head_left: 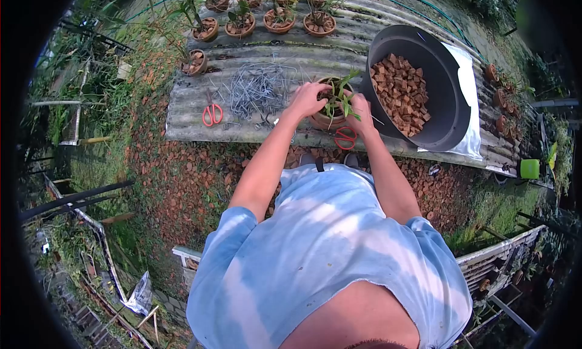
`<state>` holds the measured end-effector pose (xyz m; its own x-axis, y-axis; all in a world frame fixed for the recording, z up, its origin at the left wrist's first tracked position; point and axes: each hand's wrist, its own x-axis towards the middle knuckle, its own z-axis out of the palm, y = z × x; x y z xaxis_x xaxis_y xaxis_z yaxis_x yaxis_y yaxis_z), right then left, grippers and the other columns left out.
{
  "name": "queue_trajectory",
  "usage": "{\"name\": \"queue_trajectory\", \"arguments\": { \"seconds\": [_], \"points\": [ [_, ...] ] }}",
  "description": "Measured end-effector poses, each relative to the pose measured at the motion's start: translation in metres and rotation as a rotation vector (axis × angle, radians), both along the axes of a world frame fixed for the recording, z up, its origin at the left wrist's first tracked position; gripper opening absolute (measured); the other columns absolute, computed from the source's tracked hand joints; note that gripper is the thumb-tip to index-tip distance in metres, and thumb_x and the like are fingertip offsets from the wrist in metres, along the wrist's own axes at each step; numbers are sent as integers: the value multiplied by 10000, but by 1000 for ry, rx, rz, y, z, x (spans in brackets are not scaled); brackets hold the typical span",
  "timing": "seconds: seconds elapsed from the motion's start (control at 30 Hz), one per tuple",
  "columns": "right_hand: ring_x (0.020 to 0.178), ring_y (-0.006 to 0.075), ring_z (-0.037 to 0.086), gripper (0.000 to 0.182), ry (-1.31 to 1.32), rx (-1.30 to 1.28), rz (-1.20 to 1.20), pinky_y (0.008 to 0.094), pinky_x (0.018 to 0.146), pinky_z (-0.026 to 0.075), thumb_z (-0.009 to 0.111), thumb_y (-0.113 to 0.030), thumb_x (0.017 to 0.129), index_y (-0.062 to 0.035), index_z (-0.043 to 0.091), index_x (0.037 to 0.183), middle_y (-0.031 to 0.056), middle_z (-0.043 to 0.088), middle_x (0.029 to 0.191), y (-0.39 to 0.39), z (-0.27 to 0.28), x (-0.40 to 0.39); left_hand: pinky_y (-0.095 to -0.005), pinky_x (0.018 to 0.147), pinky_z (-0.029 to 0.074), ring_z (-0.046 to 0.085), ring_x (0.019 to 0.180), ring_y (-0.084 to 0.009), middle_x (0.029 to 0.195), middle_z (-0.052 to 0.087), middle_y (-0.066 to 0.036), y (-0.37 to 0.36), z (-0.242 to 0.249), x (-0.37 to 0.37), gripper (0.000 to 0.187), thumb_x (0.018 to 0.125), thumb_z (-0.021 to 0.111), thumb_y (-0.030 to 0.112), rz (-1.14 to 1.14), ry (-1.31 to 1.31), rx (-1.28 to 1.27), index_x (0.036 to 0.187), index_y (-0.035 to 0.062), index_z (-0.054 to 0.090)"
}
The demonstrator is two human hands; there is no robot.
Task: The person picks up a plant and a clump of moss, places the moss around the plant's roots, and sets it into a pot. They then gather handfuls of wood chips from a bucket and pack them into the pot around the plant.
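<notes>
A clay pot [328,121] with a leafy green plant [335,100] stands near the front edge of the corrugated table. My left hand [309,98] reaches over the pot's left rim, its fingers bent at the plant's base; what they pinch, if anything, is too small to make out. On the right side, my right hand [360,109] is at the leaves and the pot's rim, its fingertips partly hidden by the plant. Red-handled scissors [345,138] lie just in front of the pot, close to my right wrist.
A large black tub [450,100] of brown chunks [400,94] stands on the right, over a white sheet [470,100]. Bent metal wires [257,89] and another red scissors [212,114] lie left. Potted plants [279,20] line the back. A green container [529,169] is far right.
</notes>
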<state>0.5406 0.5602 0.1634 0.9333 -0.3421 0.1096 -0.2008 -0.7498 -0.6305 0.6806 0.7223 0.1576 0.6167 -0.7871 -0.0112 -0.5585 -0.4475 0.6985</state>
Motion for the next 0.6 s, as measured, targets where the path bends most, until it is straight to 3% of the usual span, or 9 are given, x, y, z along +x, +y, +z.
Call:
{"name": "queue_trajectory", "arguments": {
  "seconds": [0.07, 0.17, 0.27, 0.37, 0.47, 0.6],
  "points": [
    [1049, 403, 648, 464, 83, 7, -26, 482, 901, 503, 711, -209, 850, -119, 662, 1302, 210, 709, 1076, 2, -1, 2, -468, 929, 518, 692, 1004, -351, 1063, 737, -159, -8, -2, 1, 363, 847, 709, 227, -72, -42, 41, 1189, 104, 718],
    [1007, 404, 668, 462, 141, 31, -16, 492, 887, 507, 692, -186, 858, -112, 654, 1312, 221, 720, 1039, 0, 4, 3, -468, 918, 520, 693, 1011, -354, 1083, 735, -160, -16, 10, 1, 307, 848, 716, 216, -68, -67, 251, 1130, 96, 739],
    [991, 407, 677, 452, 95, 10, -32, 493, 879, 514, 680, -165, 868, -90, 646, 1312, 229, 725, 1002, -5, 4, 0, -450, 967, 483, 651, 1095, -310, 1121, 728, -102, -20, -12, 10, 211, 835, 773, 261, 112, 19, 239, 998, 128, 776],
    [1001, 412, 675, 438, 47, 60, -75, 479, 880, 523, 683, -149, 871, -59, 644, 1298, 231, 725, 992, -12, 0, -1, -442, 986, 459, 575, 1149, -311, 1137, 684, -93, -8, -22, 9, 168, 816, 791, 237, 110, -293, 69, 938, 123, 778],
    [1012, 407, 674, 415, 44, 102, -79, 461, 891, 526, 703, -141, 866, -35, 657, 1265, 225, 727, 1011, -13, 6, -1, -397, 993, 434, 561, 1062, -320, 1097, 684, -112, -2, -48, 15, 209, 821, 779, 275, 232, -355, 78, 989, 153, 800],
    [1063, 410, 658, 523, 71, 121, -24, 446, 913, 525, 750, -160, 851, -7, 595, 1327, 226, 699, 1129, -12, 14, 2, -436, 987, 446, 496, 1193, -323, 1124, 648, -64, -9, -54, 22, 151, 805, 804, 236, 248, -113, 102, 896, 122, 766]
  ]
}}
